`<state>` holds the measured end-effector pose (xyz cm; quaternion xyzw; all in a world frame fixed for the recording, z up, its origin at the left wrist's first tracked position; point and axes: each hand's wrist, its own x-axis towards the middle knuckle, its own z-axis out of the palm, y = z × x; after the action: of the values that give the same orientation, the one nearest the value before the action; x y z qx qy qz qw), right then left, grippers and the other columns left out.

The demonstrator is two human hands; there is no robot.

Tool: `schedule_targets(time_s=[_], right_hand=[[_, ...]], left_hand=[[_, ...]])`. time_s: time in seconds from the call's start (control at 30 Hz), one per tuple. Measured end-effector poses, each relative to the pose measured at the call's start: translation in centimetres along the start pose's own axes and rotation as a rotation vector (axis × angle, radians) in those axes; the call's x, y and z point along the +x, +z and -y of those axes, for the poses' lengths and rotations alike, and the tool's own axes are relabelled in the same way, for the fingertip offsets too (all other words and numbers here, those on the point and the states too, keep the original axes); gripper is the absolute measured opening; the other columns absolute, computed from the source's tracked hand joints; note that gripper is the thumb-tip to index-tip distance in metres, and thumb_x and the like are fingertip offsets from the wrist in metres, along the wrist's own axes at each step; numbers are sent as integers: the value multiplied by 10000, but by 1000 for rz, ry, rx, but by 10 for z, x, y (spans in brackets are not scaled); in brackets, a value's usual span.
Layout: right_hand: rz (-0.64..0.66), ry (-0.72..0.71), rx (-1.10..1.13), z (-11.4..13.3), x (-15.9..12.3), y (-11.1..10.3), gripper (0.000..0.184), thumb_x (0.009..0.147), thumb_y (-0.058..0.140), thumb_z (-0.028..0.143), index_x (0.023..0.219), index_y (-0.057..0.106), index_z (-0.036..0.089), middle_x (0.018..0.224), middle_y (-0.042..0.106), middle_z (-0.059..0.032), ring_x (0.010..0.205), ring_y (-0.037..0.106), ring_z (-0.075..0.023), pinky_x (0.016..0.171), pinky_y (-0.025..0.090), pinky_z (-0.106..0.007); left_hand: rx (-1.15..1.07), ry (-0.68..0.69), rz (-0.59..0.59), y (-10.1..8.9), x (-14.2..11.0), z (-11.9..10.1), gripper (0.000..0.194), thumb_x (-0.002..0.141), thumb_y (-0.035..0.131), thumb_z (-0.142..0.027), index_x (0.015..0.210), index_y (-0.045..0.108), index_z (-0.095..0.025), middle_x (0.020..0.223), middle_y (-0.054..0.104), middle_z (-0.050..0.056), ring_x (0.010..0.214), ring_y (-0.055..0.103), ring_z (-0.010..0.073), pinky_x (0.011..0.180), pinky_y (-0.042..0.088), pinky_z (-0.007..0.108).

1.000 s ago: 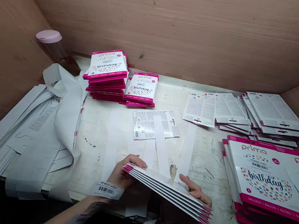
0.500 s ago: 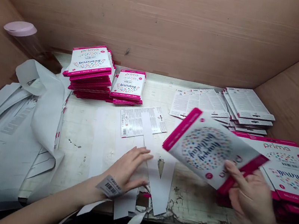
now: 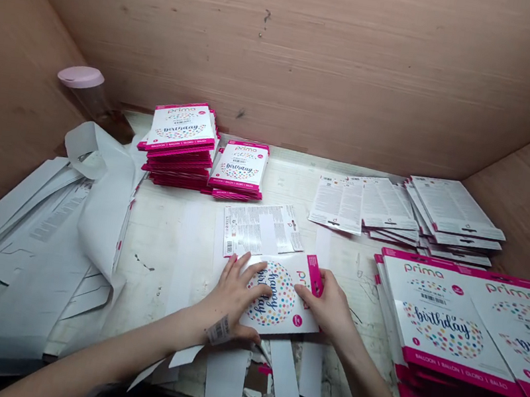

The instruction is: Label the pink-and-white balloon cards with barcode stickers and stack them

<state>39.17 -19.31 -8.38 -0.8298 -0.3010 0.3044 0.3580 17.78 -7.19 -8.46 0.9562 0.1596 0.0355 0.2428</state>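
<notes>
A small bundle of pink and white birthday balloon packs [image 3: 280, 295] lies on the worn table [image 3: 163, 236], turned sideways to me. My left hand [image 3: 236, 291] rests flat on its left part with the fingers spread. My right hand [image 3: 326, 302] presses on its right side, fingertips at the pink header strip. A barcode sticker clings to my left wrist. Just beyond the packs a white printed sheet [image 3: 263, 228] lies face up.
Two stacks of the same packs [image 3: 181, 141] stand at the back left, a large pile [image 3: 456, 323] at the right, face-down sheets [image 3: 419, 209] at the back right. White backing strips [image 3: 62, 240] heap at the left. A pink-lidded bottle [image 3: 81, 85] stands in the corner. Wooden walls enclose the table.
The bundle went from both hands at the table's front edge, swung up to the right in my right hand, and now lies flat under both hands.
</notes>
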Motion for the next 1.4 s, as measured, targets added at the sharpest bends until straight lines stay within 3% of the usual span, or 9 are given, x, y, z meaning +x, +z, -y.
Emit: schedule_targets(time_s=[0.13, 0.3, 0.43, 0.53, 0.77, 0.97, 1.13, 1.23, 1.4], right_hand=[[-259, -291, -466, 19, 8, 7, 480, 761, 677, 347, 1185, 544, 165, 1202, 508, -175, 1136, 461, -390, 898, 428, -529], [170, -552, -466, 80, 79, 32, 370, 861, 522, 208, 1230, 531, 200, 1250, 518, -126, 1170, 418, -308, 975, 365, -482], [284, -533, -439, 107, 128, 43, 415, 731, 675, 227, 1133, 579, 182, 1095, 578, -107, 1066, 489, -288, 889, 430, -427], [325, -567, -396, 113, 133, 38, 305, 677, 723, 221, 960, 616, 184, 999, 594, -74, 983, 528, -247, 843, 448, -368], [297, -736, -199, 94, 55, 13, 124, 813, 531, 98, 805, 609, 193, 791, 672, -12, 746, 618, -151, 718, 495, -300], [64, -930, -91, 14, -32, 26, 257, 901, 477, 97, 1007, 674, 224, 1076, 714, -87, 1065, 650, -233, 907, 543, -440], [293, -952, -276, -30, -81, 2, 357, 828, 672, 240, 1180, 615, 210, 1178, 666, -119, 1208, 554, -294, 956, 533, -498], [282, -952, -481, -39, -102, -17, 440, 769, 717, 226, 1191, 608, 167, 1165, 648, -157, 1151, 563, -335, 869, 573, -509], [162, -1193, -489, -25, -106, -21, 312, 857, 545, 87, 1138, 638, 186, 1007, 697, -99, 986, 629, -256, 898, 555, -465]], left_hand=[[8, -12, 31, 9, 6, 6, 862, 496, 783, -717, 1224, 567, -310, 1491, 356, 117, 1387, 159, 518, 1064, 124, 734], [27, -24, 36, 9, 4, 6, 853, 514, 765, -725, 1226, 559, -304, 1505, 353, 110, 1396, 155, 506, 1074, 117, 719], [0, -36, 25, 6, 3, 4, 836, 546, 732, -733, 1216, 550, -267, 1498, 372, 113, 1398, 170, 492, 1086, 143, 692], [-16, -27, 0, 4, 3, 4, 830, 547, 739, -713, 1207, 540, -250, 1486, 390, 123, 1395, 186, 484, 1088, 153, 686], [-54, -30, -70, 5, 3, 2, 848, 494, 819, -632, 1189, 541, -232, 1473, 353, 163, 1395, 201, 461, 1092, 214, 655], [-80, -10, -79, 10, 5, 5, 1061, 494, 841, -583, 1378, 408, -185, 1549, 293, 178, 1399, 179, 481, 1087, 204, 670], [-11, -17, 36, 8, 8, 6, 1050, 543, 805, -640, 1444, 411, -270, 1566, 305, 103, 1375, 168, 541, 1050, 178, 714], [6, -16, 45, 9, 8, 7, 1056, 548, 800, -650, 1455, 401, -283, 1574, 293, 83, 1375, 154, 544, 1049, 170, 711], [-19, -8, 49, 11, 9, 8, 1082, 535, 793, -678, 1465, 382, -308, 1543, 362, 72, 1372, 121, 564, 1023, 142, 741]])
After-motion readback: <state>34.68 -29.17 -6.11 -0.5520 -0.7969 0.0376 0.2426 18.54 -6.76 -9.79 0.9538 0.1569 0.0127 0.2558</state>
